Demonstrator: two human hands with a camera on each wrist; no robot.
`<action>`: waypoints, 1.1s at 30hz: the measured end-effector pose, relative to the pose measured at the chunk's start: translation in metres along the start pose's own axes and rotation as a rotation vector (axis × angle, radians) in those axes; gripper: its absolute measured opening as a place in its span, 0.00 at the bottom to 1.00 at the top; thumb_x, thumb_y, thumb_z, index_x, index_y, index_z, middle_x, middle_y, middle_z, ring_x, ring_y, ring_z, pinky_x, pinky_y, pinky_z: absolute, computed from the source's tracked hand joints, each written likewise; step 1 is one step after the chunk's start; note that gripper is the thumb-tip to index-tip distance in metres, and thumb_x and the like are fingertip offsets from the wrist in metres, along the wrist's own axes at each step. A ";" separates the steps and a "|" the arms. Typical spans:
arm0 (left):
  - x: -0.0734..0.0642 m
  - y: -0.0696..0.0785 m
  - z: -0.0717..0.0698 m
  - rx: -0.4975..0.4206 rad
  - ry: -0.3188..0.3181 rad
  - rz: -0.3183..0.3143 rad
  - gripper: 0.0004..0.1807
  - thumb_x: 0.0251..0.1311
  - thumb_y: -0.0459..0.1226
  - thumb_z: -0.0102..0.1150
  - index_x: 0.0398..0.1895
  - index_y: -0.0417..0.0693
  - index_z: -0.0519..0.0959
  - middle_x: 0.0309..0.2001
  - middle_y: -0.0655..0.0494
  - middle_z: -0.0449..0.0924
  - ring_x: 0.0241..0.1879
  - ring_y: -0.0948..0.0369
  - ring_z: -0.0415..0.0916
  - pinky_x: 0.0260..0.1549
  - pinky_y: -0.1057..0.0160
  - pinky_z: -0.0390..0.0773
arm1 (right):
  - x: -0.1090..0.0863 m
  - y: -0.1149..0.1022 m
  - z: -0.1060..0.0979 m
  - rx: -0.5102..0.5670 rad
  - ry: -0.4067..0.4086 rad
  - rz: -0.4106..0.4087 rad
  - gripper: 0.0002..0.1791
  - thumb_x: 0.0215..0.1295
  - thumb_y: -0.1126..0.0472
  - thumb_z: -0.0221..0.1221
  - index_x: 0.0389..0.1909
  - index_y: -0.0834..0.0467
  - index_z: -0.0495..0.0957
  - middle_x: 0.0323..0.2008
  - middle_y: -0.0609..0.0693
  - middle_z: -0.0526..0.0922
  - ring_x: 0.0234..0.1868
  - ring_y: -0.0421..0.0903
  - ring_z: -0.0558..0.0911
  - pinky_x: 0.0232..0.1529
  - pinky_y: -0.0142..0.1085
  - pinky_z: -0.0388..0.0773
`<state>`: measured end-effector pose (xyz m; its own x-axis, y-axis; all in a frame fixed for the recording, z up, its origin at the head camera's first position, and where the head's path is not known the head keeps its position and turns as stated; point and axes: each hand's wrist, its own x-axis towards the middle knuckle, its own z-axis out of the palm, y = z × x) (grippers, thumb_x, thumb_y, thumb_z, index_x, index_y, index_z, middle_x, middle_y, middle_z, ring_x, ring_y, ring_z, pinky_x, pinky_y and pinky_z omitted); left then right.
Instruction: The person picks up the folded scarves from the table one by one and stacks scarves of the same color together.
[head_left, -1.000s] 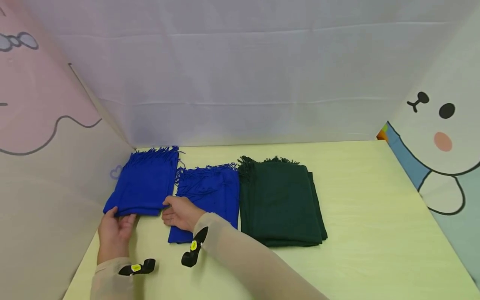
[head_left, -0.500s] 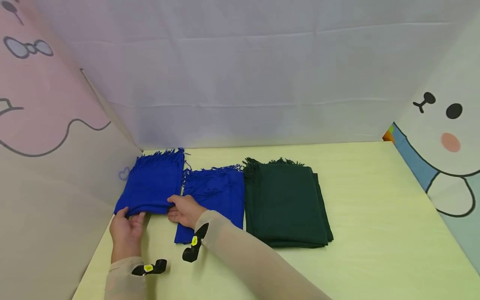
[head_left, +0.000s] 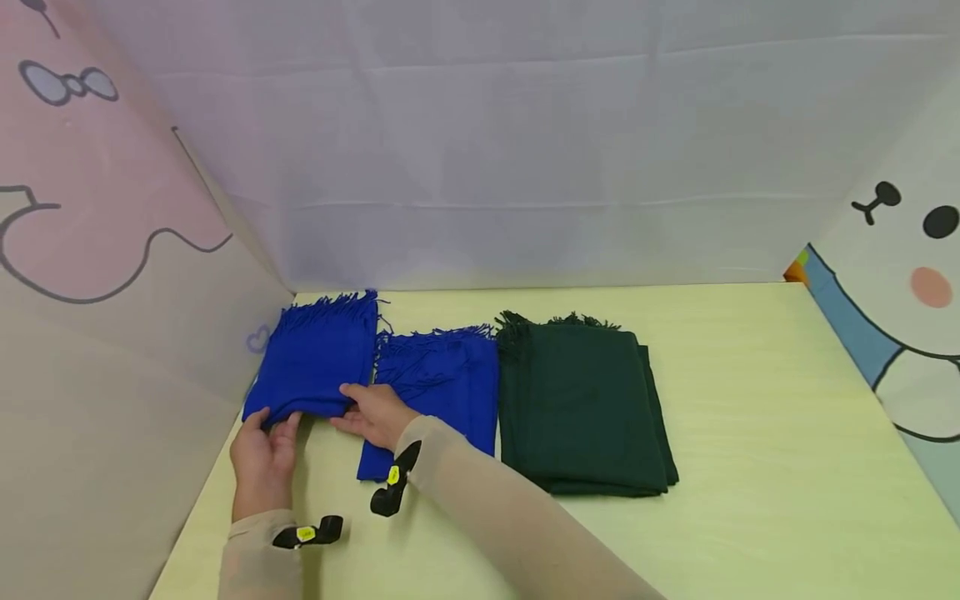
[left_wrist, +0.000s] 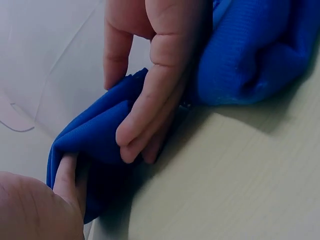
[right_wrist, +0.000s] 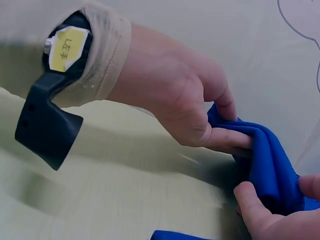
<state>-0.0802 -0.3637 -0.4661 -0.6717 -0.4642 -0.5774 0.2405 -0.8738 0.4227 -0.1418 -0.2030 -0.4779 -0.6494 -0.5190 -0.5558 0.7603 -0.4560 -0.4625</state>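
Observation:
A folded blue fringed scarf [head_left: 318, 358] lies at the back left in the head view, its fringe away from me. My left hand [head_left: 266, 454] pinches its near left corner, thumb on top and fingers under the fold. At the near right corner, my right hand [head_left: 381, 414] grips the edge with thumb above. The left wrist view shows the scarf's front fold [left_wrist: 102, 122] raised off the table between both hands. Folded layers [right_wrist: 272, 155] also show between the hands in the right wrist view. A second blue scarf [head_left: 461, 392] lies partly under my right forearm.
Right of the blue scarves lies a folded dark green fringed scarf [head_left: 588, 400]. The pale yellow table [head_left: 750, 417] meets a white cloth wall [head_left: 480, 242] at the back. Printed side panels stand left [head_left: 112, 367] and right [head_left: 918, 333], the left one close to the first scarf.
My left hand has drawn the left scarf's near corner a little to the right, closer to my right hand. The near edge sits slightly higher. The head view has shifted a bit.

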 end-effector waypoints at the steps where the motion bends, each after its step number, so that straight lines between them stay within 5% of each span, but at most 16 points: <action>1: 0.000 0.000 0.001 0.001 -0.001 -0.003 0.37 0.74 0.30 0.44 0.79 0.63 0.45 0.75 0.65 0.45 0.65 0.55 0.67 0.65 0.58 0.60 | 0.000 -0.001 -0.001 0.013 -0.009 0.005 0.37 0.71 0.67 0.58 0.74 0.69 0.51 0.57 0.76 0.72 0.57 0.69 0.77 0.58 0.58 0.75; 4: -0.002 -0.002 0.002 0.003 0.007 -0.013 0.35 0.73 0.28 0.45 0.78 0.61 0.48 0.72 0.64 0.50 0.60 0.55 0.72 0.64 0.56 0.63 | 0.002 -0.004 -0.003 0.030 -0.036 0.005 0.39 0.72 0.66 0.57 0.77 0.64 0.47 0.58 0.78 0.70 0.56 0.72 0.76 0.58 0.61 0.74; 7: -0.002 -0.003 0.002 -0.023 -0.009 -0.052 0.34 0.73 0.29 0.47 0.76 0.61 0.50 0.71 0.62 0.53 0.65 0.56 0.67 0.66 0.55 0.61 | 0.002 -0.006 -0.004 0.041 -0.023 -0.023 0.38 0.72 0.68 0.56 0.78 0.61 0.49 0.59 0.76 0.70 0.58 0.72 0.75 0.56 0.60 0.75; 13: 0.008 0.005 -0.008 -0.114 -0.004 -0.244 0.25 0.71 0.41 0.57 0.67 0.62 0.63 0.61 0.56 0.71 0.62 0.57 0.72 0.69 0.59 0.61 | -0.002 -0.012 -0.004 0.027 0.036 -0.073 0.38 0.69 0.74 0.56 0.77 0.63 0.52 0.64 0.72 0.68 0.62 0.69 0.73 0.53 0.55 0.80; 17: 0.012 0.011 -0.017 -0.054 -0.006 -0.327 0.19 0.71 0.44 0.57 0.61 0.60 0.67 0.50 0.49 0.80 0.54 0.55 0.79 0.68 0.61 0.64 | -0.004 -0.014 -0.004 -0.036 0.038 -0.097 0.37 0.68 0.74 0.57 0.76 0.63 0.56 0.63 0.70 0.69 0.61 0.67 0.75 0.50 0.52 0.82; 20: 0.009 0.014 -0.018 0.032 -0.042 -0.324 0.18 0.73 0.41 0.55 0.62 0.60 0.66 0.43 0.45 0.83 0.50 0.54 0.82 0.66 0.60 0.67 | -0.005 -0.018 -0.005 -0.108 0.034 -0.119 0.36 0.69 0.72 0.58 0.75 0.61 0.58 0.63 0.68 0.71 0.59 0.66 0.77 0.49 0.51 0.83; 24: 0.004 0.015 -0.014 0.018 -0.122 -0.305 0.19 0.74 0.38 0.52 0.63 0.58 0.64 0.44 0.44 0.82 0.51 0.54 0.81 0.64 0.59 0.70 | -0.007 -0.024 -0.004 -0.179 -0.009 -0.147 0.29 0.70 0.68 0.59 0.71 0.59 0.67 0.55 0.63 0.79 0.53 0.62 0.82 0.51 0.52 0.82; 33: -0.007 0.007 -0.007 -0.044 -0.288 -0.197 0.13 0.75 0.33 0.48 0.59 0.50 0.68 0.49 0.44 0.82 0.52 0.52 0.81 0.59 0.54 0.76 | -0.008 -0.034 -0.004 -0.059 -0.119 -0.163 0.27 0.72 0.72 0.54 0.70 0.58 0.67 0.54 0.64 0.81 0.56 0.65 0.80 0.57 0.57 0.76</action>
<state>-0.0691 -0.3680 -0.4641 -0.8769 -0.2318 -0.4211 0.1125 -0.9507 0.2891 -0.1628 -0.1807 -0.4603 -0.7584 -0.5250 -0.3862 0.6421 -0.4999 -0.5812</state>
